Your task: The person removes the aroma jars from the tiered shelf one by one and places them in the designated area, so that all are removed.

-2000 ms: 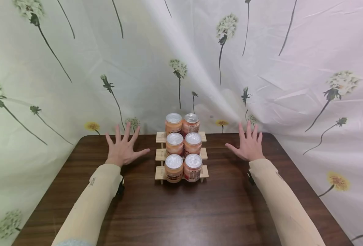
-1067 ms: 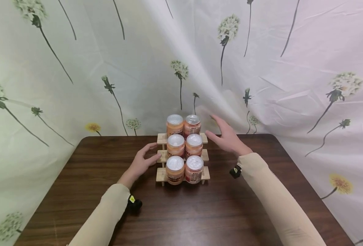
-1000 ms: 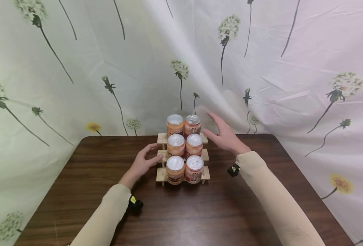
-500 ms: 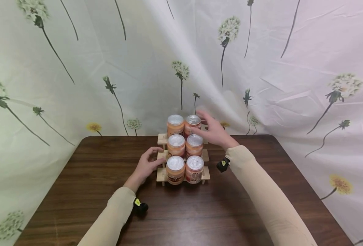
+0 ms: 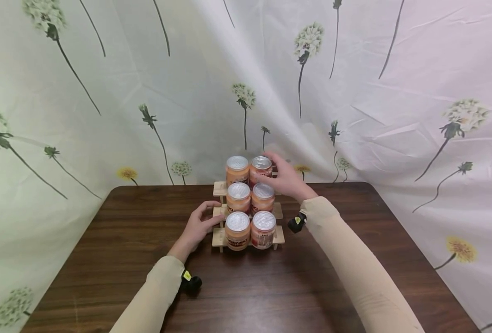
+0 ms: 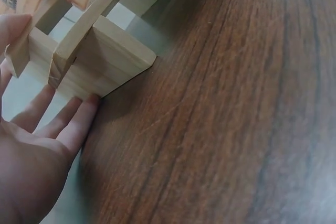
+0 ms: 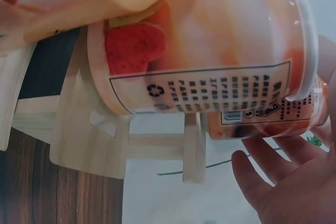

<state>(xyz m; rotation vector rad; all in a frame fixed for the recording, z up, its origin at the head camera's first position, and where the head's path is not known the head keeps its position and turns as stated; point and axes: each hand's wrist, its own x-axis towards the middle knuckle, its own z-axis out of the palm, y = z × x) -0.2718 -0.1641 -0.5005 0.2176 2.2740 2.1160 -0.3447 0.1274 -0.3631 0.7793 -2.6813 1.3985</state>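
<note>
A three-step wooden rack (image 5: pixel 219 236) carries several orange canned-fruit jars with silver lids, two on each step. My left hand (image 5: pixel 197 226) holds the rack's left end: in the left wrist view its thumb is at a shelf tip and its fingertips lie against the wooden side support (image 6: pixel 113 53). On the top step my right hand (image 5: pixel 287 179) grips the right can (image 5: pixel 261 163), thumb in front and fingers behind. The right wrist view shows this can (image 7: pixel 262 124) against the fingers, partly hidden by a nearer can (image 7: pixel 205 40) with a printed label.
The rack stands on a dark wood-grain table (image 5: pixel 246 291), close to its back edge. A pale curtain (image 5: pixel 179 83) with dandelion prints hangs behind and at both sides. Each wrist wears a small black camera (image 5: pixel 192 283) on a band.
From resting spread on either side of the table, both hands have moved inward. The left has come to the rack's left end; the right has closed round the top right can.
</note>
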